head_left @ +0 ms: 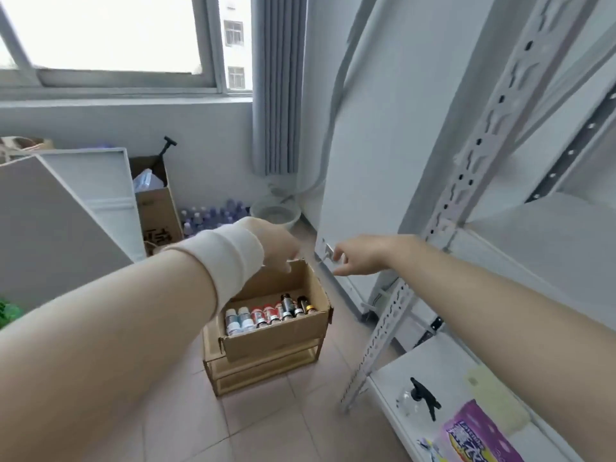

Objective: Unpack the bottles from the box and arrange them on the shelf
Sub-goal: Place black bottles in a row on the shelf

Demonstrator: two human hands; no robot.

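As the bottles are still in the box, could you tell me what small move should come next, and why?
Probably bring the right hand back and down into the box to take the end bottle: the box stands open, the bottles stand in a row, and that hand seems empty.

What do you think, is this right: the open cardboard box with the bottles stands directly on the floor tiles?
Not directly: the open cardboard box with the bottles stands on a wooden rack on the floor tiles, as the head view shows.
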